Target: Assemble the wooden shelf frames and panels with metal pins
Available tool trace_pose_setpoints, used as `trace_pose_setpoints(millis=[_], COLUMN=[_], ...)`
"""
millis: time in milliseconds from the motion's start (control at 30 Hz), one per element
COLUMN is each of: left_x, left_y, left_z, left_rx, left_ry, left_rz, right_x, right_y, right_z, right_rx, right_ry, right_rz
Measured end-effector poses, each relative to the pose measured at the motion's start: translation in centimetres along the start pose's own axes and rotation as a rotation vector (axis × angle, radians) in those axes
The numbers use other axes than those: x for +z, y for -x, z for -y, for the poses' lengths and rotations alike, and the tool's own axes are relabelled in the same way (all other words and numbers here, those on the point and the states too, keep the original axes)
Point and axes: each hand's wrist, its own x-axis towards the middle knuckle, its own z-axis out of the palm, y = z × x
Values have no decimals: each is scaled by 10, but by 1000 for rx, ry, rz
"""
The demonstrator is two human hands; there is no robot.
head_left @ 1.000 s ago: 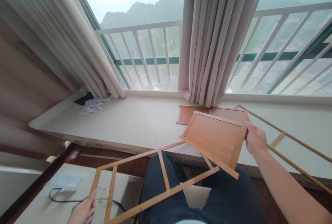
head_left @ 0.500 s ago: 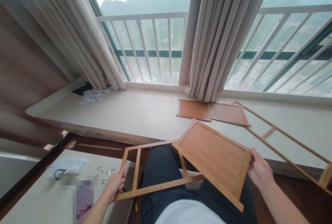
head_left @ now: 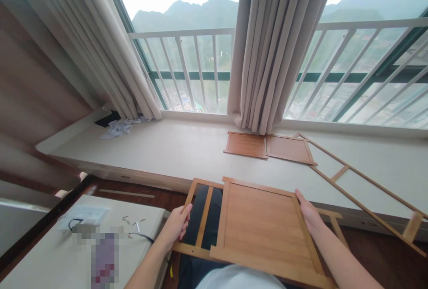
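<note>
A wooden ladder-like frame (head_left: 199, 217) lies across my lap, and a flat wooden shelf panel (head_left: 261, 224) rests on top of it. My left hand (head_left: 175, 225) grips the left end of the frame, fingers curled round its side rail. My right hand (head_left: 309, 215) lies along the right edge of the panel, fingers closed on it.
Two more wooden panels (head_left: 246, 144) (head_left: 289, 149) and a second long frame (head_left: 361, 191) lie on the pale window ledge (head_left: 160, 146). A curtain (head_left: 267, 48) hangs over the railing window. A low white table (head_left: 53, 253) at left carries small screws (head_left: 135, 223) and a cable.
The panel has come down flat onto the frame. The frame has been pulled closer and squared across my lap. My left hand has slid along to its end.
</note>
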Motion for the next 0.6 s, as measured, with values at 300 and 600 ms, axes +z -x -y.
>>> trace_pose_setpoints(millis=[300, 600], left_x=[-2, 1], left_y=[55, 155], left_z=[-164, -340], left_rx=[103, 344], left_ry=[128, 262], left_rz=[299, 625], right_x=[32, 31], right_y=[4, 47], right_z=[-8, 43], right_rx=[127, 155], right_ry=[-60, -259], right_rz=[204, 375])
